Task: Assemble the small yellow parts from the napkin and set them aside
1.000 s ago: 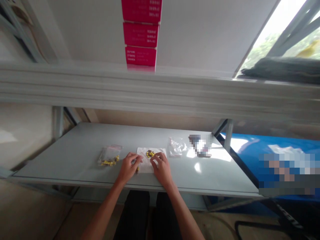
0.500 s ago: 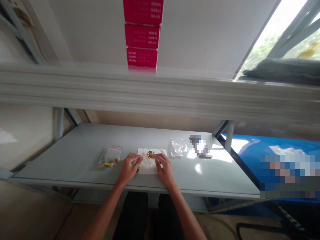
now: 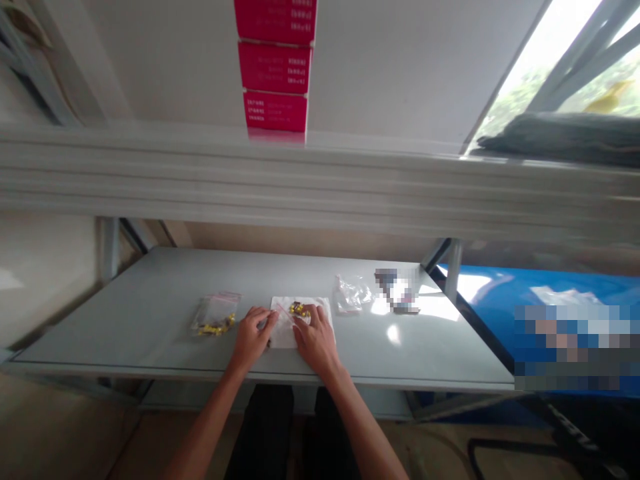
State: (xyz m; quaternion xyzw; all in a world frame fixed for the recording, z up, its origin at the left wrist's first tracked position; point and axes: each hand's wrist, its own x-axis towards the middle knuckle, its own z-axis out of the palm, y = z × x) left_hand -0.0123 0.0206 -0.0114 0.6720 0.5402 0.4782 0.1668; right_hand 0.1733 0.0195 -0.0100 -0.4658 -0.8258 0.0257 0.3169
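Hands drawn closer: right hand (image 3: 316, 341) beside left hand (image 3: 253, 338) over white paper sheet (image 3: 324, 310). Fingers (image 3: 302, 323) half-curled; hold on thin clear bag (image 3: 283, 315) unclear. Yellow beads (image 3: 299, 310) just beyond right fingertips, right hand nearer.

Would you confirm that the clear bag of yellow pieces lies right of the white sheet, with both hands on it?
No: the head view shows the clear bag of yellow pieces left of the white sheet; the left hand and right hand are on it.

Grey shelf (image 3: 120, 320) | white sheet (image 3: 320, 313) | yellow-parts bag (image 3: 215, 315) | clear bag (image 3: 353, 294) (crumpled)
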